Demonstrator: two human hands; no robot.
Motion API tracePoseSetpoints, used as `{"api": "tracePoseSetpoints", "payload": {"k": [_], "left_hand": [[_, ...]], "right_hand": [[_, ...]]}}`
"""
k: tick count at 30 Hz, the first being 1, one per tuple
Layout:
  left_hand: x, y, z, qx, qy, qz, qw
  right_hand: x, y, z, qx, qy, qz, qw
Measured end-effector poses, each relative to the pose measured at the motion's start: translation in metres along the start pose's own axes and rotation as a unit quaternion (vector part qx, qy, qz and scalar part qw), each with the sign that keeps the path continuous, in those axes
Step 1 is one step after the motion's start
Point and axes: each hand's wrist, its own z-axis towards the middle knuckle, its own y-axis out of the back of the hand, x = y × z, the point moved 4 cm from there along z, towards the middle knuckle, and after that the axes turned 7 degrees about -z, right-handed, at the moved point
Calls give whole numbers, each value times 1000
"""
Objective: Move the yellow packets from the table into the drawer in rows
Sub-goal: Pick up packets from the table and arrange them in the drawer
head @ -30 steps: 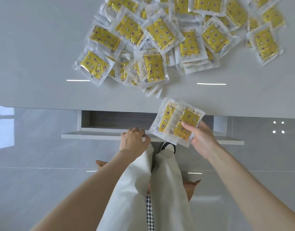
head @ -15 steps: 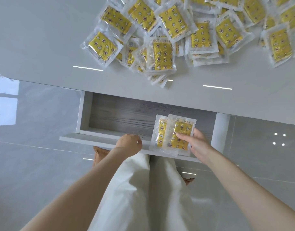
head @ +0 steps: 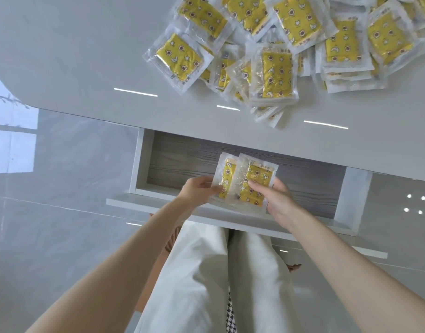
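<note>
Yellow packets (head: 251,182) in both hands (head: 198,191) (head: 277,201) overhang the open drawer's (head: 182,159) front edge.

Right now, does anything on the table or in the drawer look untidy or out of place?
The packets on the table lie in a loose heap, overlapping and tilted every way, not in rows. The left hand and right hand hold two overlapping packets over the open drawer. Nothing looks torn or spilled.

Bright, even light; strip-light reflections streak the glossy table (head: 86,68), window glare on the floor (head: 14,145). Sharp focus, wide-angle bending at edges.
</note>
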Motion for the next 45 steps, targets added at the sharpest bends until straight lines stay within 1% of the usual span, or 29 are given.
{"api": "tracePoseSetpoints", "payload": {"k": [2, 6, 10, 14, 20, 24, 26, 27, 28, 29, 30, 31, 33, 38, 40, 45], "left_hand": [[-1, 15, 8, -16, -2, -30, 999], [-5, 49, 29, -78, -12, -33, 996], [-7, 77, 48, -150, -16, -69, 986], [-3, 100, 67, -236, -41, -33, 970], [-10, 111, 75, -326, -99, -27, 940], [-7, 107, 70, -295, -104, 26, 949], [-2, 100, 63, -282, -88, 6, 955], [3, 96, 61, -271, -56, -43, 960], [8, 92, 61, -254, -8, -118, 960], [14, 87, 63, -230, 48, -205, 950], [18, 82, 64, -202, 99, -280, 933], [20, 77, 66, -176, 132, -327, 919], [21, 72, 70, -150, 161, -372, 902], [22, 69, 81, -143, 157, -415, 885], [22, 70, 85, -142, 151, -419, 884], [24, 78, 92, -153, 117, -441, 876]], "right_hand": [[5, -14, 10, 4, 15, -7, 1000], [9, -45, 34, 13, 23, -31, 999], [11, -74, 61, -16, 18, -38, 999], [12, -91, 83, -31, 16, -58, 998], [10, -108, 101, -53, 18, -96, 994], [3, -112, 101, -73, 21, -124, 989], [0, -109, 97, -109, 18, -121, 986], [-1, -108, 94, -129, 15, -121, 984], [-3, -106, 92, -142, 10, -123, 982], [-5, -107, 90, -143, 4, -122, 982], [-6, -108, 88, -133, -8, -120, 984], [-8, -110, 87, -120, -19, -118, 986], [-7, -113, 89, -100, -27, -119, 987], [0, -119, 100, -61, -3, -143, 988], [4, -122, 102, -46, 14, -166, 985], [11, -129, 105, -4, 22, -182, 983]]}}
